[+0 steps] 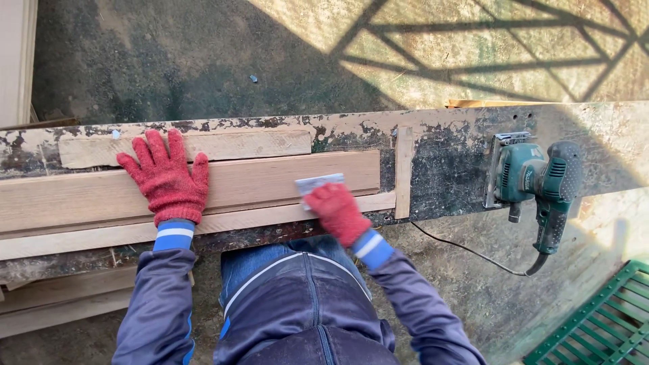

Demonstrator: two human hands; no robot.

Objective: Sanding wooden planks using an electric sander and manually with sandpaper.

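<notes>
The left hand [167, 177] lies flat and open on the board [203, 189] on the table [439, 155]. The right hand [336, 211] grips sandpaper [319, 183] near its end; how much is smoothed is unclear. A sander [534, 186] sits apart.

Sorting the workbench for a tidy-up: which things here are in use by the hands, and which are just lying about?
In use:
left hand, flat on the wooden board
right hand, holding sandpaper on that board

Lying about:
green power sander
short upright wood strip
upper plank
green crate
</notes>
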